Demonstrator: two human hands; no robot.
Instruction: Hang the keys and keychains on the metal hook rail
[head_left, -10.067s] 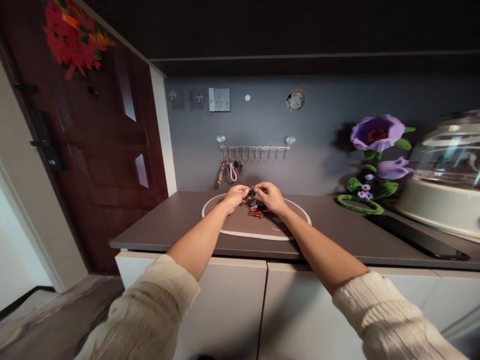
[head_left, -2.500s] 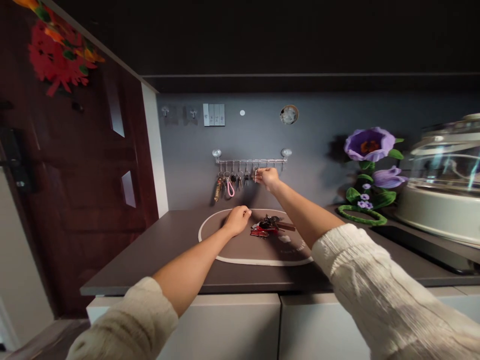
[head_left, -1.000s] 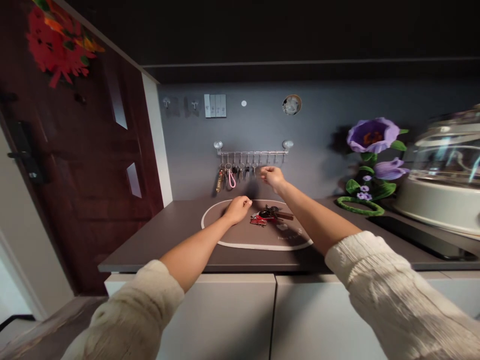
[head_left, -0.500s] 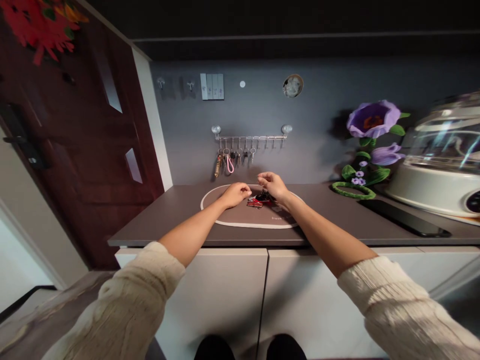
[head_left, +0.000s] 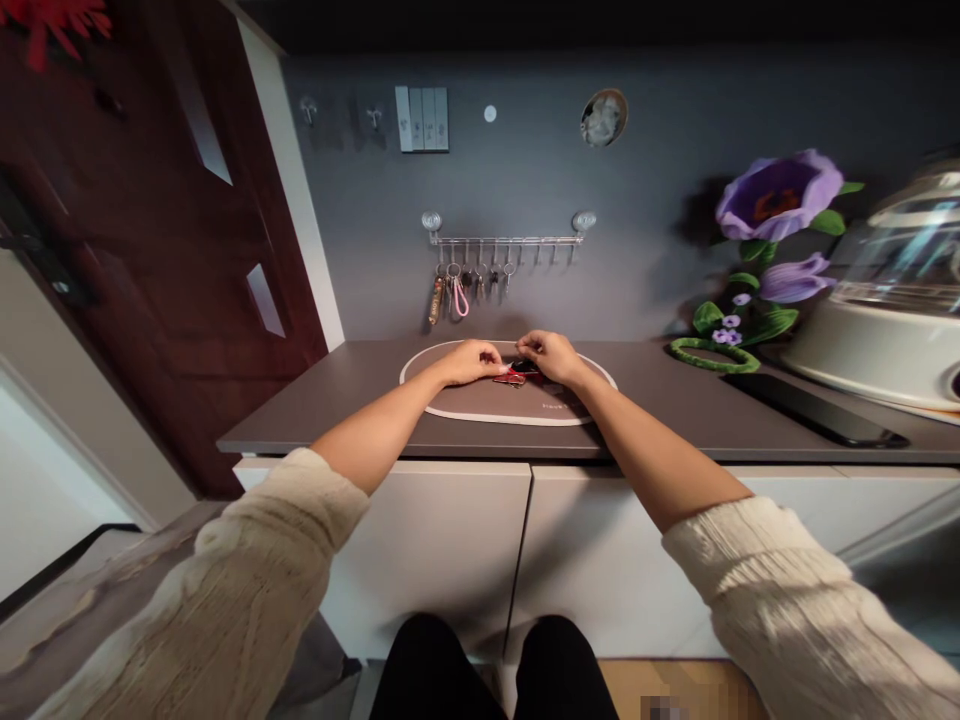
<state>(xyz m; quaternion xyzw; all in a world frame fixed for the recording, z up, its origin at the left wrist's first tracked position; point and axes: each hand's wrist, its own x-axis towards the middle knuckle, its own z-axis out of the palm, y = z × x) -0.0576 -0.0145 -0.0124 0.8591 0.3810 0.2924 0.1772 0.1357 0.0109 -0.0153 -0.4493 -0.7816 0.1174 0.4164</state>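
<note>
A small pile (head_left: 511, 379) of red and black pieces is set on a brown, pale-edged mat (head_left: 487, 404), near its middle, and is partly covered by two bare hands. At its left side, the left hand (head_left: 474, 362) is held half curled, with the thumb and fingertips brought to the red part; whether anything is gripped cannot be told. By the right hand (head_left: 550, 357), the pile is reached from the other side, with the fingers bent and bunched over the black part; whether a piece is held there cannot be told either.

The mat is laid on a dark counter (head_left: 330, 385). Above it, a clear rail (head_left: 508, 240) of hooks is fixed to the grey wall (head_left: 517, 175). Keys (head_left: 480, 286) are hung from its left and middle hooks; among them a gold charm (head_left: 435, 301) and a pink loop (head_left: 460, 299) are seen. Further right on the counter, a purple flower (head_left: 780, 195) and a black slab (head_left: 817, 408) are placed beside a glass-topped appliance (head_left: 877, 345).
</note>
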